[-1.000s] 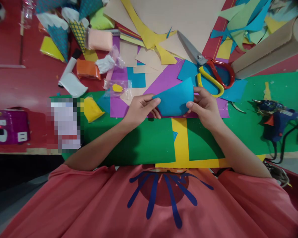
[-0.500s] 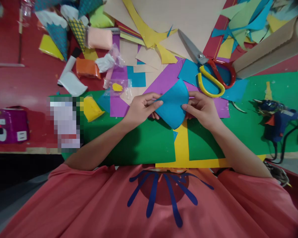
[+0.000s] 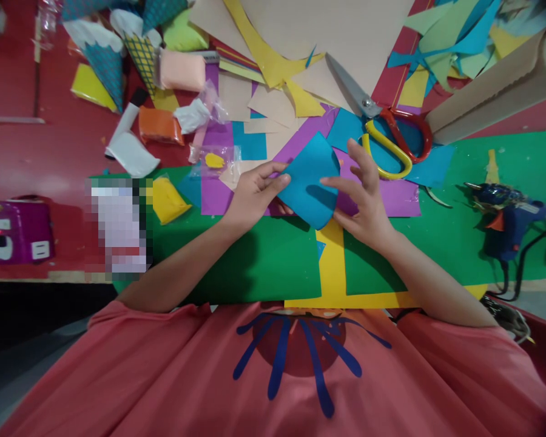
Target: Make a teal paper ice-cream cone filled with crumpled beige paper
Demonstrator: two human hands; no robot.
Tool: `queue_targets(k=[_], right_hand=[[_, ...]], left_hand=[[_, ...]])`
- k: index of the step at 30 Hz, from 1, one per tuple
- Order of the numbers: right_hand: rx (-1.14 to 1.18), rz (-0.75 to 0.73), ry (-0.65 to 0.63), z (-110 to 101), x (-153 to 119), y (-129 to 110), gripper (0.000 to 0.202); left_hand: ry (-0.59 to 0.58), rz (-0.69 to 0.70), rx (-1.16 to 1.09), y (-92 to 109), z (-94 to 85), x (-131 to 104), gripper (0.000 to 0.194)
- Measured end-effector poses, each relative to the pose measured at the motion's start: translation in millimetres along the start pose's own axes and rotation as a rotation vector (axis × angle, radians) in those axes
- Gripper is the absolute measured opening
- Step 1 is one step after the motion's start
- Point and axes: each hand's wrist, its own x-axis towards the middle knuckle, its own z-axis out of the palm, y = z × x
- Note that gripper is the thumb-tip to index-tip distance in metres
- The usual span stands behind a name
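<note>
Between my hands is a piece of blue craft paper (image 3: 310,179), fan-shaped and slightly curved, raised above the green sheets (image 3: 264,261). Its left corner is pinched by my left hand (image 3: 260,193), thumb on top. My right hand (image 3: 366,203) is at the paper's right side with its fingers spread apart. One fingertip there overlaps the paper's edge; whether it touches is unclear. Beyond my right hand lie large scissors (image 3: 368,109) with one red and one yellow handle loop, their blades pointing away to the upper left.
Paper scraps (image 3: 455,42) are heaped at the upper right beside a cardboard roll (image 3: 495,85). A blue glue gun (image 3: 514,218) with its cord lies right. Patterned paper cones (image 3: 102,67) and clay packets (image 3: 161,125) cover the upper left. A purple box (image 3: 16,230) stands far left.
My right hand has let go of the blue paper's right edge and spread its fingers. The paper has shifted slightly left and away from me, still in my left hand.
</note>
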Motion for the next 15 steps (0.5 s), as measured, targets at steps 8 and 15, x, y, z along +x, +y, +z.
queue_targets(k=[8,15], right_hand=[[0.025,-0.119,-0.098,-3.0,-0.8,-0.1,0.011],[0.121,-0.074,-0.093,-5.5,1.6,-3.8,0.009]], left_hand=[[0.073,0.107,0.070,-8.5,-0.5,3.8,0.039],[0.074,0.126,0.125,-9.2,-2.4,3.6,0.042]])
